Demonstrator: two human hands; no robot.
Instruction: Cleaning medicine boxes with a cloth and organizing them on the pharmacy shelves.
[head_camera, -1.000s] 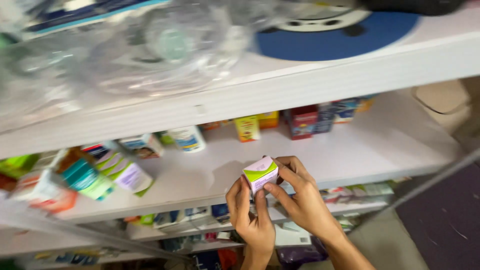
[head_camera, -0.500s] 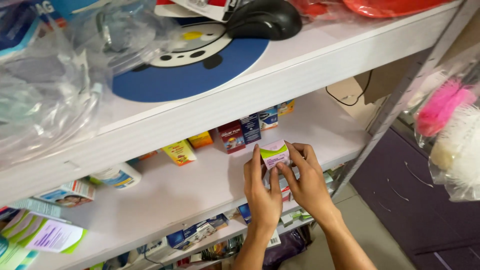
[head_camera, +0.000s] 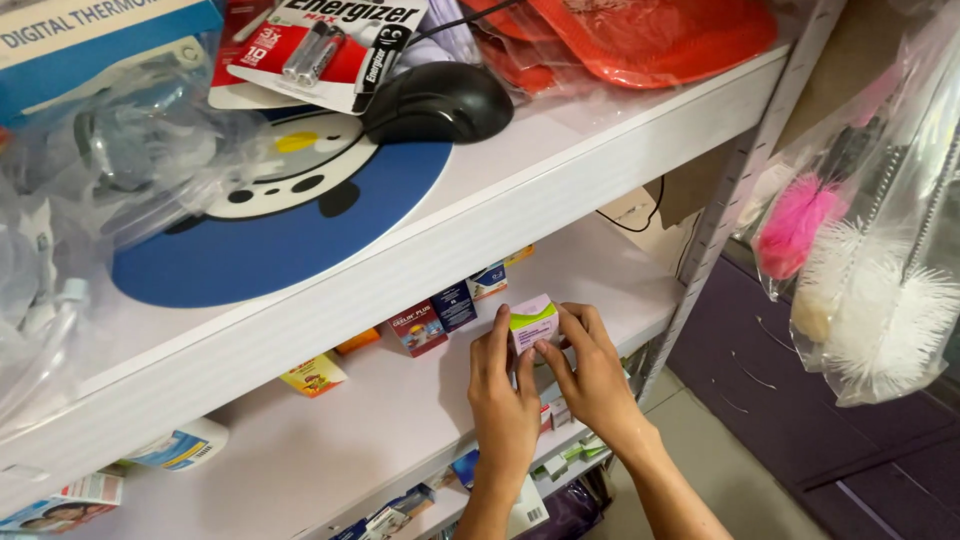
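Your left hand (head_camera: 505, 400) and right hand (head_camera: 590, 375) both grip the small green-and-pink carton (head_camera: 533, 323), fingers closed on its sides, just above the white middle shelf (head_camera: 330, 440) near its front edge. Keep the carton upright and level, with thumbs and fingertips on opposite faces so the thin card does not crush. A row of small medicine boxes (head_camera: 440, 315) stands close behind it; hold the carton apart from them. A black computer mouse (head_camera: 440, 100) rests on the shelf above.
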